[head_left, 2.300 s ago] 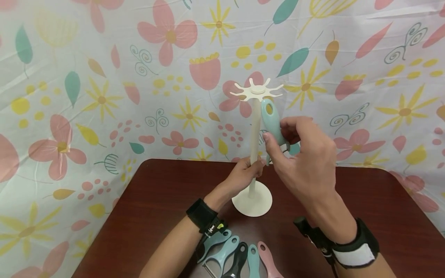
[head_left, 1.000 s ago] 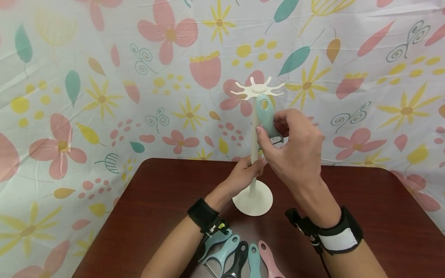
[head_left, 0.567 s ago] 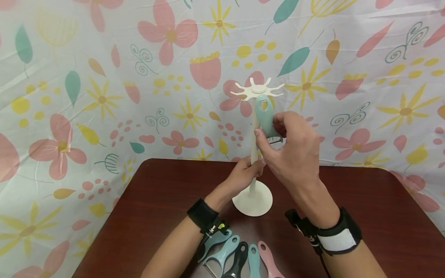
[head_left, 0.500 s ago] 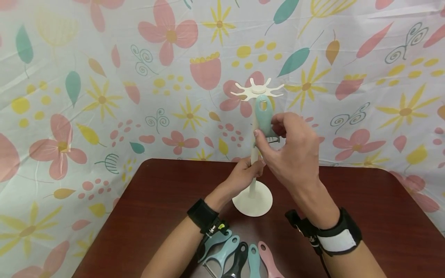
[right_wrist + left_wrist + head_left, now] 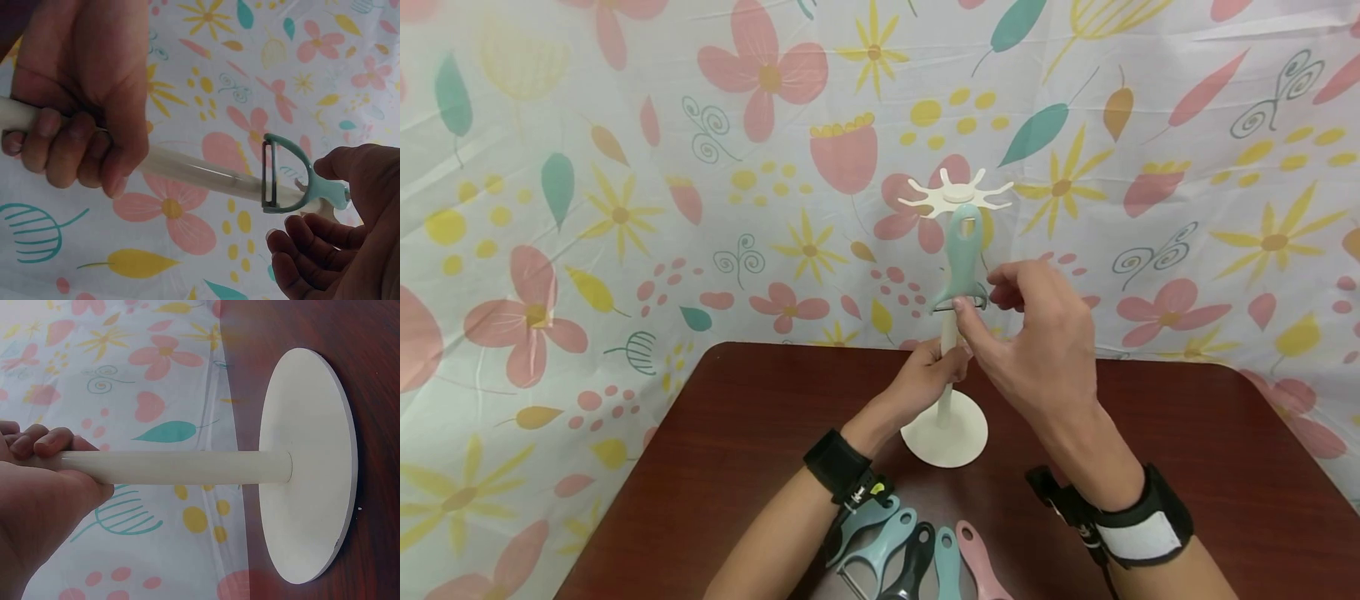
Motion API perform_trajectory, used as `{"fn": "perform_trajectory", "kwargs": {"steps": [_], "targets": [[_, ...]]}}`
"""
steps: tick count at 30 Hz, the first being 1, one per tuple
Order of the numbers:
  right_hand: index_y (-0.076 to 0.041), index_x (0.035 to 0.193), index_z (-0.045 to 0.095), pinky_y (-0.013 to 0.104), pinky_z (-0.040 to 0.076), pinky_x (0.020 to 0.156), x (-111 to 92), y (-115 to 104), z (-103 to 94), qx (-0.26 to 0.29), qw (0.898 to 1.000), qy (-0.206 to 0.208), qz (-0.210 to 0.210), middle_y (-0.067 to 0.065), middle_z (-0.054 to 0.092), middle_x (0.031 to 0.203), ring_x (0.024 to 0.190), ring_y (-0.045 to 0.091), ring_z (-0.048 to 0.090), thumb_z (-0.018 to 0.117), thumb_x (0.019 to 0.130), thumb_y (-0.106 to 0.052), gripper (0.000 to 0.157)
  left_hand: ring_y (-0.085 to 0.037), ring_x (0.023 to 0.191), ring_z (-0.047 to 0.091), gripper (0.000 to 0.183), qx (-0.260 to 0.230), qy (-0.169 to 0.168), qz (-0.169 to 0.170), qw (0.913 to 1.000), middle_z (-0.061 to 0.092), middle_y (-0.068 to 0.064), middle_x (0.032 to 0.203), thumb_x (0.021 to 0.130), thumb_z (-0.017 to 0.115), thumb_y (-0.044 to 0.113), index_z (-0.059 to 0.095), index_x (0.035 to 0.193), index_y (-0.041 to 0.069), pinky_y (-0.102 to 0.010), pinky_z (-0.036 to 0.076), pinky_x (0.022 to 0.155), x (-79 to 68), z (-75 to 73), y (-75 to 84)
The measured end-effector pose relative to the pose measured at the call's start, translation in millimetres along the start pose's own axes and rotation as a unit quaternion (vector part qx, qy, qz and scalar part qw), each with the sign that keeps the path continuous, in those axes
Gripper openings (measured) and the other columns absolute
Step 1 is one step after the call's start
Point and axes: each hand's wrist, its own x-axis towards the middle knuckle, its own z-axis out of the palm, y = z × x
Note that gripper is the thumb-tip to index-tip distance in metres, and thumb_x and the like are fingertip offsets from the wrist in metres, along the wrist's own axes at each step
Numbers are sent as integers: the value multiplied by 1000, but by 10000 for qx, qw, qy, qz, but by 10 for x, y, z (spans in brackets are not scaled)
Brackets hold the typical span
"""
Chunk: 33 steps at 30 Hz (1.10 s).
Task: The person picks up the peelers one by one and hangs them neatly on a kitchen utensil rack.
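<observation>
A white rack [image 5: 957, 197] with curved hooks radiating from its top stands upright on a round base. My left hand [image 5: 931, 367] grips its pole [image 5: 187, 467] about halfway down, with fingers wrapped around it. From a front hook hangs a light teal Y-shaped peeler [image 5: 964, 250], handle hole up and metal blade [image 5: 270, 175] down. My right hand [image 5: 1037, 333] is beside the peeler's lower end. Its thumb tip overlaps the peeler head in the head view, while its other fingers [image 5: 325, 234] stand apart from the handle, loosely bent.
Several peelers lie in a fan at the table's near edge, among them a pale blue one [image 5: 883, 550], a black one [image 5: 916, 562] and a pink one [image 5: 977, 558]. Behind the dark wooden table [image 5: 737, 408] hangs a flowered cloth [image 5: 625, 125].
The peeler has moved left to the rack's front hook, turned to hang straight, and been let go. My right hand has loosened and drawn back slightly. My left hand keeps its grip.
</observation>
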Motion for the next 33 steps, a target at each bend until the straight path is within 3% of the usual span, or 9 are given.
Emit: {"fn": "perform_trajectory", "kwargs": {"steps": [16, 25, 33], "targets": [[-2, 97, 63, 35, 46, 63, -335, 106, -102, -277, 9987, -422, -57, 7, 59, 80, 75, 17, 54, 74, 80, -28, 32, -20, 58, 26, 48, -68, -23, -69, 10000, 28, -10, 63, 108, 38, 25, 42, 77, -12, -28, 29, 59, -14, 7, 13], [-5, 98, 63, 35, 44, 60, -492, 159, -134, -469, 9968, -632, 116, 4, 59, 83, 77, 16, 55, 75, 79, -30, 34, -18, 61, 30, 39, -77, 35, -56, 9999, 32, -9, 67, 107, 40, 23, 46, 79, -3, -29, 31, 61, 51, -17, -268], [-9, 98, 62, 34, 45, 60, -642, 167, -121, -488, 9941, -945, 225, 1, 57, 85, 77, 14, 54, 75, 79, -31, 32, -36, 69, 35, 42, -36, 88, -186, 9998, 37, -7, 67, 105, 45, 35, 49, 79, 2, -42, 37, 68, 59, -16, -258]]}}
